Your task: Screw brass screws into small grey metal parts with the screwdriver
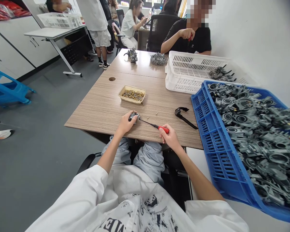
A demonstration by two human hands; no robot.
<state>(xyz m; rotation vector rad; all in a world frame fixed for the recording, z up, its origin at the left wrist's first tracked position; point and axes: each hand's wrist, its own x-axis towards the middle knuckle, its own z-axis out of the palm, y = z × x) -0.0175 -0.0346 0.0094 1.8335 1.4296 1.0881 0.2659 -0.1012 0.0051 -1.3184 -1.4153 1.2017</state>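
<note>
My left hand is closed around a small grey metal casting near the table's front edge; the fingers hide part of it. A screwdriver with a red and black handle is gripped in my right hand. Its thin dark shaft points left, and the tip meets the casting's right side. Two small loose screws lie just beyond the shaft, one screw farther right than the other. Behind my hands stands a cream tray filled with small brass-coloured and dark screws.
On the right, a blue crate is heaped with grey metal castings. A white basket stands behind it. A black wristwatch lies beside the crate. Farther back are a metal assembly, a pile of small parts and a seated person.
</note>
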